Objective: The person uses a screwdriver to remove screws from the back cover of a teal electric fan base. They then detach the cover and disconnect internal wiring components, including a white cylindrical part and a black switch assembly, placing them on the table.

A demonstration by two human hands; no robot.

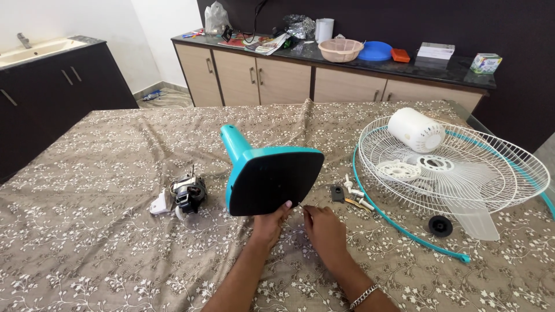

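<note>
Head view: fan lies dismantled — wire guard [457, 167], motor [188, 193] and small parts spread out, nothing rejoined. Left hand [270, 222] grips the teal base [269, 176] on edge; right hand [324, 228] pinches a thin tool — barely visible — at its underside.

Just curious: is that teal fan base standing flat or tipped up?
Tipped up: the fan base shows its dark underside to the camera, held by the left hand.

fan base [272, 179]: teal plastic, matt black underside | tablecloth [104, 231]: printed cloth (creased) | guard [457, 167]: white wire
</note>
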